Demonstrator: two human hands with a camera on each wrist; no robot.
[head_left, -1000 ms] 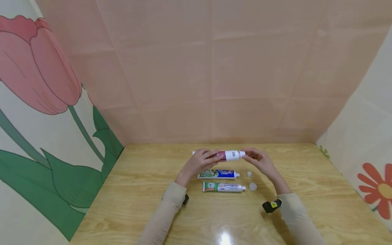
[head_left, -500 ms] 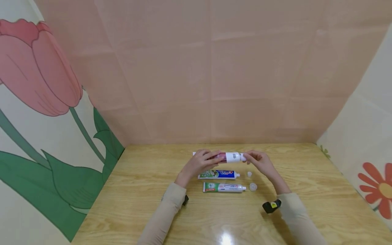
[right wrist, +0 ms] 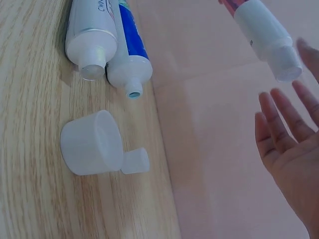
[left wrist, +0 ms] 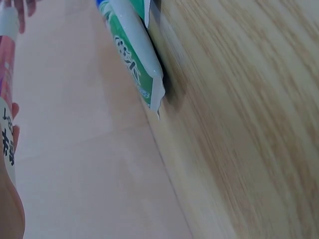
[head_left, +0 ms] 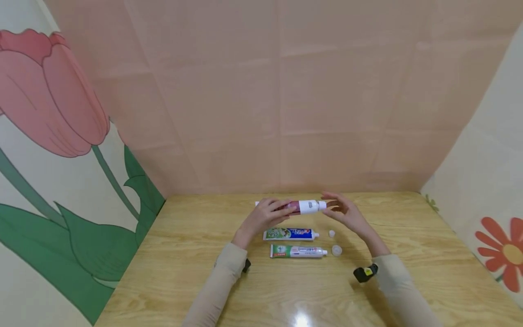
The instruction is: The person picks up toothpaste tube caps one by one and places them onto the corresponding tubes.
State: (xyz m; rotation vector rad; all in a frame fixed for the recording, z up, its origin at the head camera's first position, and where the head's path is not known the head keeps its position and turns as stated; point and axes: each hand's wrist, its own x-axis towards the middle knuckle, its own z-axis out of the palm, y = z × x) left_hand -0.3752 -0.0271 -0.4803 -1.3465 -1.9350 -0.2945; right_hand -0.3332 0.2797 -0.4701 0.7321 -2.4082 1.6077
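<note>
My left hand (head_left: pixel 265 215) grips a purple-and-white toothpaste tube (head_left: pixel 308 207) held level above the far part of the table. The tube's white cap (right wrist: pixel 285 64) is on and points right. Around that cap end, my right hand (head_left: pixel 347 214) has its fingers spread, and the right wrist view shows them apart from the cap. A green-and-blue toothpaste tube (head_left: pixel 290 234) lies on the table below, its nozzle uncapped. Nearer lies a green-and-white toothpaste tube (head_left: pixel 299 251), with no cap on its neck.
A small white cap (head_left: pixel 332 233) sits right of the green-and-blue tube. A wider translucent cap (head_left: pixel 337 250) sits by the green-and-white tube. The wooden table (head_left: pixel 184 272) meets a pink cloth backdrop (head_left: pixel 282 113) at its far edge.
My right fingers were pinching the cap half a second ago and have now spread off it. The left hand keeps its grip on the tube.
</note>
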